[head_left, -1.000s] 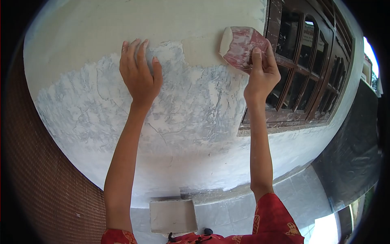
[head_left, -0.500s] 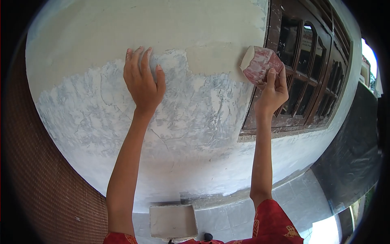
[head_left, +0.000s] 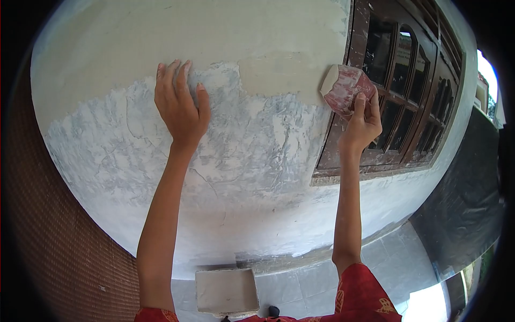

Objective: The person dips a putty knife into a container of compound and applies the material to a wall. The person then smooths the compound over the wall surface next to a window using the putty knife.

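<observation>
Against the wall, left of centre, my left hand rests with its fingers apart and nothing in it. Patchy grey-white plaster covers the wall around and below it, and a smoother beige coat lies above. My right hand pinches a reddish, plaster-smeared flat piece between thumb and fingers. One edge of the piece is pale. It is beside the left edge of the window frame, overlapping it in view.
A dark brown wooden window with glass panes is at the right. Below, a rectangular tray stands on the grey tiled floor. Woven brown matting lines the left side, and a dark sheet hangs at the far right.
My left hand has shifted slightly left on the wall. The reddish piece, still in my right hand, has moved a little right and down. The view has shifted slightly.
</observation>
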Demonstrator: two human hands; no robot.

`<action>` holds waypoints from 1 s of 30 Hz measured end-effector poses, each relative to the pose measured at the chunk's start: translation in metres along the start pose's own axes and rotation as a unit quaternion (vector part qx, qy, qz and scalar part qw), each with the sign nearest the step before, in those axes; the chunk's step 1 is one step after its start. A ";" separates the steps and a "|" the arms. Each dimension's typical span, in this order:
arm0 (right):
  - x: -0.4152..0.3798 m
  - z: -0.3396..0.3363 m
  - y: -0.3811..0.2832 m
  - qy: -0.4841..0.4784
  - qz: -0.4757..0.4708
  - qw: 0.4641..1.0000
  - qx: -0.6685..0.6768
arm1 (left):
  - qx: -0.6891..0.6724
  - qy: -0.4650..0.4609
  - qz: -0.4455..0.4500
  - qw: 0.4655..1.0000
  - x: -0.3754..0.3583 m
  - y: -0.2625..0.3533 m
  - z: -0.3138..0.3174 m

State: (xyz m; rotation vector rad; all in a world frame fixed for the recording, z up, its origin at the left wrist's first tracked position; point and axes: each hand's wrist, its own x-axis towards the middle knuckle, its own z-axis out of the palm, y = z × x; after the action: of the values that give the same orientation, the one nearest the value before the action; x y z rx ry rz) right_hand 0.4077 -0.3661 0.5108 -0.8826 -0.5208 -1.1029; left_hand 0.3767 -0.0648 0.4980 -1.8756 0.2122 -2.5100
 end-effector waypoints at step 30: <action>-0.018 0.026 0.001 -0.063 -0.004 0.998 0.024 | 0.008 0.012 0.000 1.000 0.000 0.000 0.001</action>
State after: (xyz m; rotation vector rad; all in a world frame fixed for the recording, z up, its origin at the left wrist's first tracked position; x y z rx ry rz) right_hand 0.4034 -0.3346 0.5116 -0.9123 -0.6537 -1.0423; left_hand 0.3774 -0.0646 0.4979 -1.8421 0.1911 -2.5269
